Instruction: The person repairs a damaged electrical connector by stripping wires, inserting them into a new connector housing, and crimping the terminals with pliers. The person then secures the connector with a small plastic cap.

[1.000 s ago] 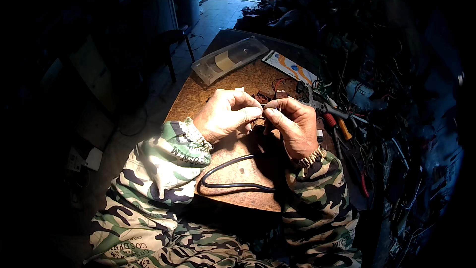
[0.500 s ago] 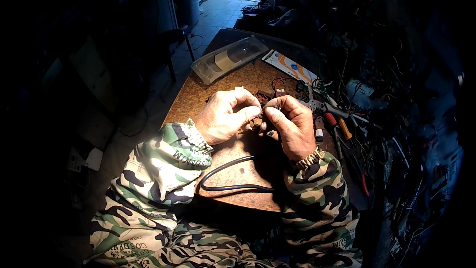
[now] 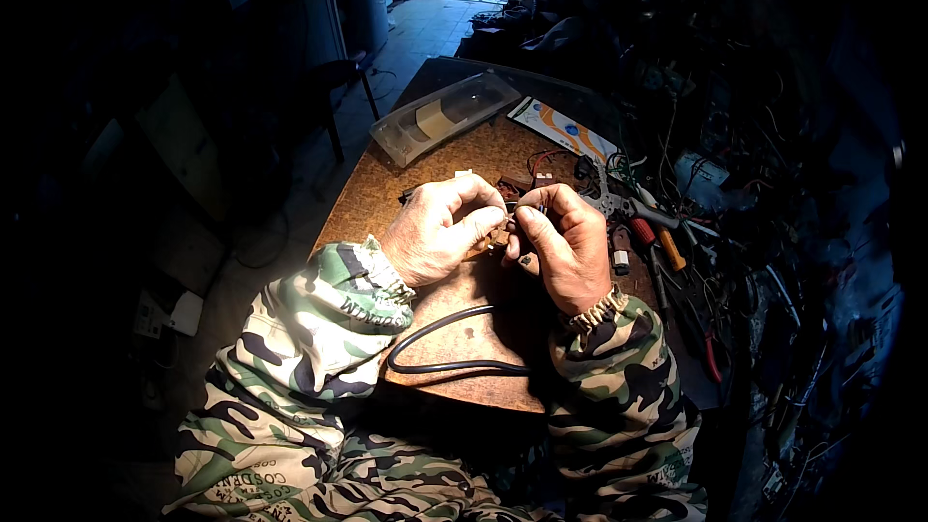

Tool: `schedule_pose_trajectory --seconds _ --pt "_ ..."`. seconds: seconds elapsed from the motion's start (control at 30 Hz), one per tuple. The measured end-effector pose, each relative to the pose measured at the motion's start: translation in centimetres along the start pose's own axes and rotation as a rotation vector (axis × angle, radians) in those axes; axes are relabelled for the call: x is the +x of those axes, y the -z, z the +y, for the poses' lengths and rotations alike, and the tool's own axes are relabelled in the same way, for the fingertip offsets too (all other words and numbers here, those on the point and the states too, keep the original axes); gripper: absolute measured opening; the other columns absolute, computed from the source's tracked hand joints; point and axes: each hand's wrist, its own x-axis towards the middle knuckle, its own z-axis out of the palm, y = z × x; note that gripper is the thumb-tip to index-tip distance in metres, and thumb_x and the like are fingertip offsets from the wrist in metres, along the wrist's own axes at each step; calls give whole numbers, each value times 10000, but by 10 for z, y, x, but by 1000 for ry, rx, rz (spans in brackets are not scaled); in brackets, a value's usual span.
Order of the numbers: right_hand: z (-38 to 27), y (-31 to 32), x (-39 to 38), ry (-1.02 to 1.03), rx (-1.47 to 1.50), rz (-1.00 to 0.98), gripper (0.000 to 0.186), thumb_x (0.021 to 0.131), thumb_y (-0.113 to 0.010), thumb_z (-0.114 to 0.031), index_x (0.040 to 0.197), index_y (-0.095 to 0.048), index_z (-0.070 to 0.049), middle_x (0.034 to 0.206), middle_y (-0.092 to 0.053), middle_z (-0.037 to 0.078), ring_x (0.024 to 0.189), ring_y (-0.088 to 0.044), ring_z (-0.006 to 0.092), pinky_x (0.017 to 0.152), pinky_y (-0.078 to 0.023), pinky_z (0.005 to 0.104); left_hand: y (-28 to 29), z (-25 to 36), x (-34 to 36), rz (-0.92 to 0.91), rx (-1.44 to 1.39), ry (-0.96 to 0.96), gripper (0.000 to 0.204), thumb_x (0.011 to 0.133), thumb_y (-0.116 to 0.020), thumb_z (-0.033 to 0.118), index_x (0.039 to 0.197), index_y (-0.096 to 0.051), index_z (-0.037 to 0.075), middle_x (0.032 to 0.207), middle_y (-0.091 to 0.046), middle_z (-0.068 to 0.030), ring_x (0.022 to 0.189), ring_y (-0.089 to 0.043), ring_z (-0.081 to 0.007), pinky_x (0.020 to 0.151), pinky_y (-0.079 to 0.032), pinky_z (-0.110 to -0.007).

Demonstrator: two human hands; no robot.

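My left hand [image 3: 437, 227] and my right hand [image 3: 564, 242] come together over the middle of the wooden table. Thumb and forefinger of each are pinched, the tips almost touching. Whatever lies between them is too small and too covered to name; thin dark strands show by the right fingertips. Below my hands, a thick black cable [image 3: 454, 368] bends in a loop near the table's front edge, its ends lost in the shadow and behind my right sleeve. Just beyond the fingers lie small brown parts [image 3: 509, 188] and thin wires, partly hidden.
A clear plastic tray [image 3: 396, 135] rests on the table [image 3: 362, 198] toward the back left, beside a white and orange card [image 3: 564, 129]. To the right lie a red-handled tool [image 3: 642, 230], a yellow-handled tool [image 3: 673, 249] and pliers [image 3: 712, 360]. Tangled cables crowd the right side.
Both hands stay pinched together in nearly the same place, with only slight finger movement. The whole view has shifted a little; the cable and tools lie as before.
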Motion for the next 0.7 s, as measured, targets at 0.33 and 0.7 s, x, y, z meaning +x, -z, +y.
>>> schedule_pose_trajectory --seconds 0.33,0.7 --pt "3 -2 1 121 -191 59 78 967 -589 0 1016 -609 59 840 -650 52 690 -619 84 618 -517 226 -1 5 -1 -57 -341 107 148 948 -655 76 1016 -635 -53 890 -689 -97 808 -679 -142 722 -547 -257" --pt "5 0 -1 100 -71 81 103 958 -621 -26 1025 -628 53 885 -666 51 787 -623 82 691 -521 227 -1 1 1 0 -387 156 152 914 -697 56 1023 -688 -49 880 -724 -93 779 -681 -123 725 -549 -243"
